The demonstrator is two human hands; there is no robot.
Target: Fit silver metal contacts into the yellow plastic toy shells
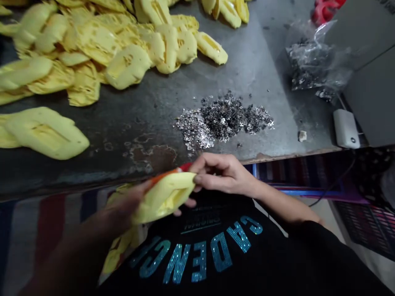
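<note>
My left hand (121, 209), dark and blurred, grips the near end of a yellow foam piece (165, 197) with a slit in it. My right hand (220, 174) pinches the piece's other edge with curled fingers. A red-orange strip (168, 174) shows along its upper edge, partly hidden by my fingers. Many similar yellow foam pieces (98, 45) lie heaped on the scuffed dark metal table (148, 105), beyond my hands. A heap of silver and black sequins (224, 121) sits on the table, ahead of my right hand and not touching it.
A plastic bag of dark sequins (314, 61), a white rounded device (346, 128) and a grey box (368, 70) stand at the table's right end. A black garment with teal sequin letters (197, 255) lies below my hands, and a dark plastic crate (367, 222) sits at lower right.
</note>
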